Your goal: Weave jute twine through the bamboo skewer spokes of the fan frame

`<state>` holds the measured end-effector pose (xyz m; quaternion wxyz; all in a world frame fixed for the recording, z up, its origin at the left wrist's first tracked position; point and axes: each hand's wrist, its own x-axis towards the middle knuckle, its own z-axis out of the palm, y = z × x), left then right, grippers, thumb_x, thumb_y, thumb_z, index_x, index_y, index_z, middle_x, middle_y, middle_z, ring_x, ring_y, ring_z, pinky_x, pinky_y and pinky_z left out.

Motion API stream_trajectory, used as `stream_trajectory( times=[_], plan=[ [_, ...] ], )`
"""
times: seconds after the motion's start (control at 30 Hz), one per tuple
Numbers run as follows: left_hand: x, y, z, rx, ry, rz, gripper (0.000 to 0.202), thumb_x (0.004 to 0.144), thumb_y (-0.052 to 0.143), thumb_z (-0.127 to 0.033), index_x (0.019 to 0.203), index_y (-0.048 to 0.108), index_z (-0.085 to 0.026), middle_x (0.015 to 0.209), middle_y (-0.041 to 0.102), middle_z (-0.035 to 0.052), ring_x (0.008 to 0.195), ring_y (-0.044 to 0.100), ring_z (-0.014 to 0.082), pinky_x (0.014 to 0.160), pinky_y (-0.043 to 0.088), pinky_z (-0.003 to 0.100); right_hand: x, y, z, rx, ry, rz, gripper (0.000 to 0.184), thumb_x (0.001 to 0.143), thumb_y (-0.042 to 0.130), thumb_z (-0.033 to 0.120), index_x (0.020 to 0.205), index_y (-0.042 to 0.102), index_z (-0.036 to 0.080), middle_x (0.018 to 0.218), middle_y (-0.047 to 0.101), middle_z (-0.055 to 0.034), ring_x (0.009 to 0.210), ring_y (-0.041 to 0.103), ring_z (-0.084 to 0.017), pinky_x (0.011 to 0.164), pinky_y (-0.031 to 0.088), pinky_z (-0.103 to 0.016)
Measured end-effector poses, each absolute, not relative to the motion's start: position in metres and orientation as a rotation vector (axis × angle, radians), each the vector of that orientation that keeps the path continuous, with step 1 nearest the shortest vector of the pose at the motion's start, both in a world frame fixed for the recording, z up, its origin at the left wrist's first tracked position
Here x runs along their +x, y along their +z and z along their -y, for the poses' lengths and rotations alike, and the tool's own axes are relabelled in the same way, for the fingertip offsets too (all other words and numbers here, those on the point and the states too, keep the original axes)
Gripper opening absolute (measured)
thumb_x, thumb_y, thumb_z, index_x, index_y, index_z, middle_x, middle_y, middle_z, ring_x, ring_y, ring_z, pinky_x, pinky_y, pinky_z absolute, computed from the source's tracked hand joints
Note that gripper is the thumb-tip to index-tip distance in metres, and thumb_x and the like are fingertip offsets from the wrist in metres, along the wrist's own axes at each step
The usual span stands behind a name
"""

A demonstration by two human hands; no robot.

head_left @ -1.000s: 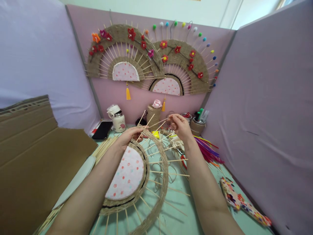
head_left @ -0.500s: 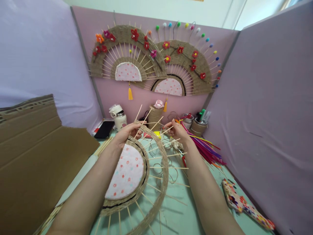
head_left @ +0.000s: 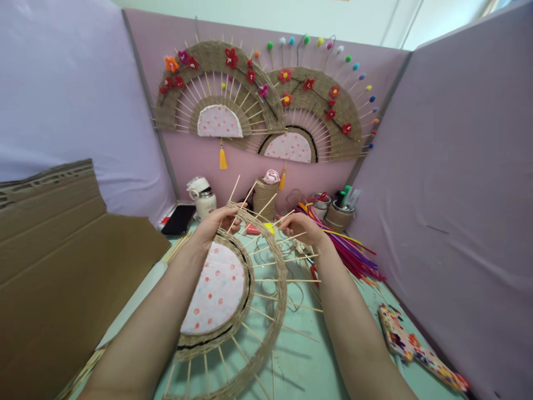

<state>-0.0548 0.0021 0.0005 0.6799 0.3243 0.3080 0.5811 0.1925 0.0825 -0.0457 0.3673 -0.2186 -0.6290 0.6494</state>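
Note:
My left hand (head_left: 224, 221) grips the top end of a half-round woven fan (head_left: 282, 283) made of twine and thin sticks. The fan stands tilted, its sticks pointing right. At its centre is a pink dotted cloth panel (head_left: 216, 289) edged with a woven band and a black line. My right hand (head_left: 300, 226) is beside the upper sticks, thumb and fingers pinched together. A thin strand of twine (head_left: 261, 215) runs from the fan's upper rim toward those fingers. The fingertips partly hide what they pinch.
Two finished-looking fans (head_left: 216, 50) hang on the pink back panel. Behind my hands stand a twine spool (head_left: 266, 197), a white bottle (head_left: 204, 200) and a pen holder (head_left: 339, 215). Coloured pipe cleaners (head_left: 345, 250) lie right. Cardboard (head_left: 62, 266) fills the left; a floral-patterned object (head_left: 416, 347) lies right.
My right hand has dropped slightly and turned, its fingers now lower beside the upper sticks. The fan has shifted slightly while my left hand keeps its grip.

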Motion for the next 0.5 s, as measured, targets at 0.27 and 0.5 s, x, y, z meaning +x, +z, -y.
stream_trajectory(
  times=[0.27, 0.5],
  plan=[
    [-0.056, 0.001, 0.0, 0.639, 1.201, -0.639, 0.032, 0.08, 0.051, -0.009, 0.109, 0.066, -0.005, 0.069, 0.061, 0.0075, 0.054, 0.05, 0.0079, 0.045, 0.043, 0.016, 0.198, -0.045, -0.08, -0.403, 1.872, 1.76, 0.036, 0.066, 0.067, 0.047, 0.073, 0.075, 0.013, 0.067, 0.063, -0.0055, 0.06, 0.05, -0.012, 0.058, 0.039, -0.026],
    [-0.057, 0.0, -0.004, 0.536, 1.182, -0.664, 0.033, 0.086, 0.045, -0.011, 0.112, 0.063, -0.004, 0.066, 0.061, 0.0084, 0.051, 0.05, 0.0087, 0.042, 0.043, 0.016, 0.205, -0.047, -0.081, -0.338, 1.931, 1.804, 0.046, 0.064, 0.071, 0.052, 0.088, 0.075, 0.012, 0.082, 0.069, -0.0085, 0.074, 0.059, -0.015, 0.069, 0.043, -0.026]
  ],
)
